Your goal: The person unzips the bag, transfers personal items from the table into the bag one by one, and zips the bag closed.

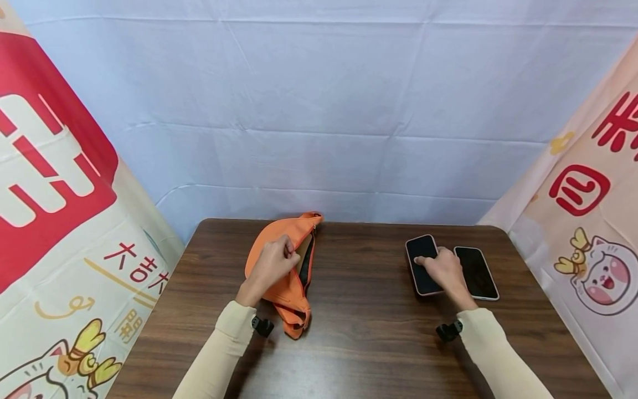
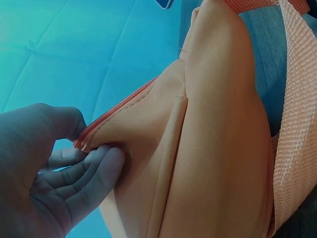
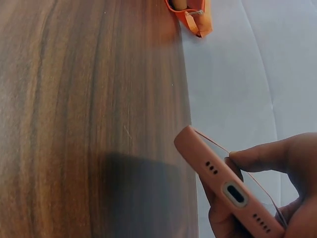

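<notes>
An orange waist bag lies on the left part of the table with its zipped mouth gaping toward the right. My left hand pinches the zipper edge of that mouth between thumb and fingers; the left wrist view shows the red zipper tape pulled outward. On the right, my right hand grips a smartphone in a pink case, thumb on its dark screen. In the right wrist view the phone's port end faces the camera, tilted and raised above the tabletop. A second smartphone lies face up beside it.
The dark wood table ends at a pale cloth backdrop. Printed cloths hang at the left and right. A webbing strap of the bag shows in the left wrist view.
</notes>
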`<state>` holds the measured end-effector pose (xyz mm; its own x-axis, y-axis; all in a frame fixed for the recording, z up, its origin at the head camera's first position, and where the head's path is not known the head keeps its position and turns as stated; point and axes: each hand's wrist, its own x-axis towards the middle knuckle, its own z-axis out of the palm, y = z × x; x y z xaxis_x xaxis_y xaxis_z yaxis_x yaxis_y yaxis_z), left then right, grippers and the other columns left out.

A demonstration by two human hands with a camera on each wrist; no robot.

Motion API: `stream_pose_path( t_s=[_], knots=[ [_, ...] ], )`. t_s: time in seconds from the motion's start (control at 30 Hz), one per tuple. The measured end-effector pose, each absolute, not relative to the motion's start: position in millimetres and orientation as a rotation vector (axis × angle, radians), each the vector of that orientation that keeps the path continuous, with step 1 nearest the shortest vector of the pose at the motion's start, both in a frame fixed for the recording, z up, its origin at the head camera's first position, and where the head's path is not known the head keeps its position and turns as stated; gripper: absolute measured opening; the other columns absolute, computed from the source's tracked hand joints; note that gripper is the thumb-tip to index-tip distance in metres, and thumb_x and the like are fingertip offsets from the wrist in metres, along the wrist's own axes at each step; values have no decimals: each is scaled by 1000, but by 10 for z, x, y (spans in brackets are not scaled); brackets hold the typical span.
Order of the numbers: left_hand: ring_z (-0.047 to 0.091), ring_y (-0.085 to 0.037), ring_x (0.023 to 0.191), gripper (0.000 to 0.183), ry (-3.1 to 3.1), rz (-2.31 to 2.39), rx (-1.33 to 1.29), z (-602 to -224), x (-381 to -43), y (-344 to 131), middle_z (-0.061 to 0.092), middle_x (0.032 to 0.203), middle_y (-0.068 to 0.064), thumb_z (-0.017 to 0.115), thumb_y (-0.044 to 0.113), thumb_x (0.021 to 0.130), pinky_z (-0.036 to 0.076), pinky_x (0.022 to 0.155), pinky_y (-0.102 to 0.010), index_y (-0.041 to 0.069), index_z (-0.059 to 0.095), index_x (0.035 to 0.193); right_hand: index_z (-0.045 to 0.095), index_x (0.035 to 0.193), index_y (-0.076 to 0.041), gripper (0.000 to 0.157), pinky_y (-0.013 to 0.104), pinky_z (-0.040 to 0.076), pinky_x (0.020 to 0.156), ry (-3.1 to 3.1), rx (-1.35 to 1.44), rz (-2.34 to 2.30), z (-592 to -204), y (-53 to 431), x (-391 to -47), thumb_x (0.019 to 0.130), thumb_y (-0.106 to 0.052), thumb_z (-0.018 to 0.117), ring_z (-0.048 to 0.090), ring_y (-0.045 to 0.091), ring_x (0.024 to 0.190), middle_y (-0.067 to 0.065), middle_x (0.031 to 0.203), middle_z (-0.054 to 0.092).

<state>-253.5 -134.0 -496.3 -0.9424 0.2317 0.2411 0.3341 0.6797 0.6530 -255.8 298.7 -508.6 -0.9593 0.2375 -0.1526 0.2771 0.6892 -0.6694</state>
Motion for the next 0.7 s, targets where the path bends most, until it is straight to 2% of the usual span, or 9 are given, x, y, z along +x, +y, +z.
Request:
stream_pose_path(
  t_s=[0.3,0.7],
  knots=[
    [47,-11,56,9,-2753,-1098,-467,-4954,-2533,-1340,56,73,-1,62,7,97,36,55,-23,8,56,92,52,137,17,66,33,55,54,2876,419,-1117,-5060,2928,-2562,95,-30,71,70,24,65,32,103,70],
    [48,-12,56,9,-2760,-1097,-468,-4939,-2529,-1333,57,74,-1,63,7,97,37,54,-23,8,56,92,47,145,16,71,34,57,57,2863,413,-1141,-5023,2866,-2577,97,-30,70,72,27,70,36,112,68]
  ],
)
